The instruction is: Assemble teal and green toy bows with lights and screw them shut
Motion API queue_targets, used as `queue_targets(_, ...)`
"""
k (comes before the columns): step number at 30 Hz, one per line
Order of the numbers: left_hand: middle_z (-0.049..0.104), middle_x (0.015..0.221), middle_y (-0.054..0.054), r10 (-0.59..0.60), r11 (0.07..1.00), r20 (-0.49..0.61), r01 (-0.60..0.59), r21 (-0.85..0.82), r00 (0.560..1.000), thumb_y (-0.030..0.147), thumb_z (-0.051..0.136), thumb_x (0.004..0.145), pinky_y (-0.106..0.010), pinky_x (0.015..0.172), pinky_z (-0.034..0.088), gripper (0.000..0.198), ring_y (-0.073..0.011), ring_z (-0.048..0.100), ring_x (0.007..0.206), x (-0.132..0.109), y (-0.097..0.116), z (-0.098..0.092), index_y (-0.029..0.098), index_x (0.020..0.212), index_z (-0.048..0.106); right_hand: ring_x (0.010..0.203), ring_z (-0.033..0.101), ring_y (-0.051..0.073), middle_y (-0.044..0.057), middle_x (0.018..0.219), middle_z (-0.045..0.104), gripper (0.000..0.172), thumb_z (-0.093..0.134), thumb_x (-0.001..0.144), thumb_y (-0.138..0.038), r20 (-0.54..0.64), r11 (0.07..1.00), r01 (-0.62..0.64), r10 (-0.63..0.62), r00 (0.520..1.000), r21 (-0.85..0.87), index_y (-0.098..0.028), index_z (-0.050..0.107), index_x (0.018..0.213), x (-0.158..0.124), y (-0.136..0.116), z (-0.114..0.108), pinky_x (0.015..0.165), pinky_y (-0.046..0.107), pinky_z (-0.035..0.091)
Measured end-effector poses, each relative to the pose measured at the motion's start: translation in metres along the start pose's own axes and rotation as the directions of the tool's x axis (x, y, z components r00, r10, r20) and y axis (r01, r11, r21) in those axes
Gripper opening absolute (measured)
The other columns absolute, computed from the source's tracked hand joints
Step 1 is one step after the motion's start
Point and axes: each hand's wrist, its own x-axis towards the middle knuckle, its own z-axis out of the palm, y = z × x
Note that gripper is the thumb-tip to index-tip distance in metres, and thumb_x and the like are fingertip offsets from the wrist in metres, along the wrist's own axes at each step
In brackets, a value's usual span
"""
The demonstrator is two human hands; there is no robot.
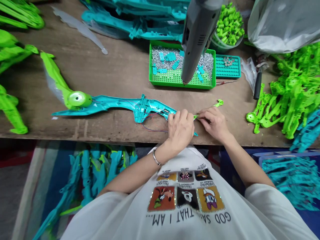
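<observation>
At the near edge of the workbench (pixel 120 66), middle of the scene, the turquoise shell (pixel 120 103) lies lengthwise, open side up, wires (pixel 155 130) looping out on its near side. Lime arm (pixel 55 75) at its left end, angled far-left.

Left hand (pixel 181 128): half-curled over the shell's right end, palm down; fingertips hidden, can't tell if it grips or only presses. Right hand (pixel 213 121): thumb and forefinger pinched nearly together on a slim lime piece (pixel 220 102) — its hooked end sticks out far-right, the other end shows just beside the left hand.

Step in hand looks like working the lime piece against the shell's right end. To do it well: keep the shell flat and steady under the left hand, pinch close to the meeting point, push gently as the piece looks thin. Mind the wire loop — keep it off the joint and clear of the bench edge. Green tray (pixel 182 83) and gray screwdriver (pixel 197 36) sit on the far side.
</observation>
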Motion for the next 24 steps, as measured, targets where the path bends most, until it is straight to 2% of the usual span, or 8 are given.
queue_targets(5, 0.069, 0.103, -0.014, 0.016, 0.999, 0.031, -0.014, -0.043, 0.999, 0.020, 0.042, 0.105, -0.043, 0.088, 0.043, 0.019, -0.0306, 0.063, 0.101, 0.001, -0.007, -0.006, 0.017, 0.103, 0.061, 0.092, 0.066, 0.021, 0.005, 0.103, 0.078, 0.016, 0.057, 0.100, -0.016, 0.032, 1.000, 0.007, -0.006, 0.999, -0.011, -0.023, 0.070, 0.094, 0.000, 0.001, 0.000, 0.089, 0.042, 0.051)
queue_targets(9, 0.071, 0.103, -0.008, 0.022, 0.958, 0.014, -0.017, -0.287, 1.000, 0.024, 0.047, 0.106, -0.034, 0.082, 0.046, 0.015, -0.0224, 0.066, 0.094, 0.002, -0.027, -0.013, 0.018, 0.109, 0.060, 0.091, 0.061, 0.023, 0.005, 0.102, 0.078, 0.017, 0.058, 0.100, -0.018, 0.041, 0.999, -0.009, 0.010, 0.999, -0.033, -0.024, 0.073, 0.095, -0.001, 0.001, 0.001, 0.088, 0.043, 0.052)
queue_targets(11, 0.071, 0.105, -0.007, 0.022, 0.936, -0.009, -0.023, -0.351, 1.000, 0.026, 0.053, 0.104, -0.032, 0.079, 0.047, 0.013, -0.0201, 0.067, 0.092, 0.003, -0.037, -0.016, 0.019, 0.108, 0.063, 0.090, 0.060, 0.023, 0.005, 0.103, 0.077, 0.017, 0.058, 0.100, -0.019, 0.038, 0.999, -0.004, 0.006, 0.999, -0.043, -0.024, 0.074, 0.097, -0.002, 0.002, 0.002, 0.087, 0.044, 0.052)
queue_targets(16, 0.069, 0.096, -0.006, 0.011, 0.955, -0.027, -0.019, -0.295, 1.000, 0.032, 0.062, 0.098, -0.031, 0.074, 0.045, 0.017, -0.0198, 0.066, 0.087, 0.009, -0.048, -0.012, 0.021, 0.097, 0.075, 0.090, 0.058, 0.023, 0.006, 0.104, 0.076, 0.020, 0.056, 0.101, -0.018, 0.015, 0.996, 0.037, -0.036, 0.999, -0.077, -0.025, 0.075, 0.102, -0.006, 0.003, 0.005, 0.086, 0.043, 0.052)
queue_targets(21, 0.071, 0.090, -0.005, -0.088, 0.949, -0.041, 0.071, -0.309, 0.995, 0.037, 0.067, 0.094, -0.031, 0.070, 0.042, 0.018, -0.0192, 0.065, 0.080, 0.019, -0.046, -0.004, 0.024, 0.099, 0.079, 0.094, 0.059, 0.024, 0.006, 0.109, 0.076, 0.025, 0.054, 0.101, -0.016, 0.038, 0.996, 0.041, -0.038, 0.999, -0.077, -0.027, 0.076, 0.108, -0.008, 0.004, 0.005, 0.088, 0.045, 0.052)
queue_targets(24, 0.074, 0.090, -0.004, -0.096, 0.930, -0.030, 0.079, -0.358, 0.995, 0.035, 0.068, 0.092, -0.030, 0.071, 0.043, 0.017, -0.0189, 0.067, 0.081, 0.023, -0.044, -0.003, 0.025, 0.100, 0.080, 0.095, 0.059, 0.024, 0.006, 0.109, 0.075, 0.026, 0.054, 0.101, -0.015, 0.034, 0.996, 0.039, -0.037, 0.999, -0.077, -0.027, 0.075, 0.110, -0.009, 0.005, 0.005, 0.089, 0.045, 0.052)
